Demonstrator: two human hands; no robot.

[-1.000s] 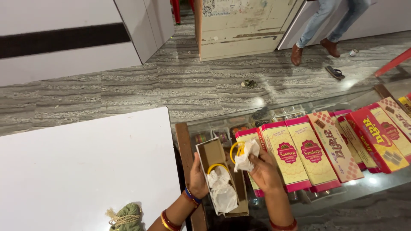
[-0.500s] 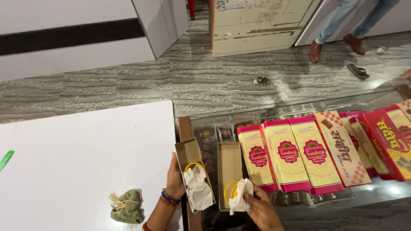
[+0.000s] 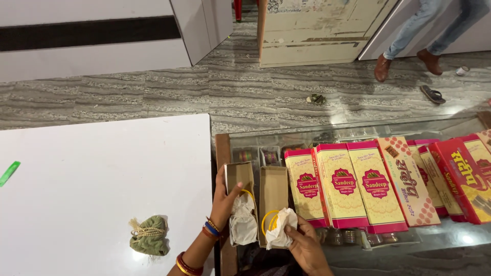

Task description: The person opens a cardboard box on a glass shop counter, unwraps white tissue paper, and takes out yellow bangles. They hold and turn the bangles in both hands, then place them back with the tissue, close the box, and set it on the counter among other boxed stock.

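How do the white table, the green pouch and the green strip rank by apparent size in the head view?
1. White table, by far the largest.
2. Green pouch.
3. Green strip, smallest, though the frame edge may cut it off.

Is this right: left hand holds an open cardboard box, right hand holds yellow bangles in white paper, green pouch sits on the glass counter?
Not quite. In the head view the green pouch sits on the white table, not the glass counter. The rest holds: left hand holds the open cardboard box, right hand holds yellow bangles in white paper.
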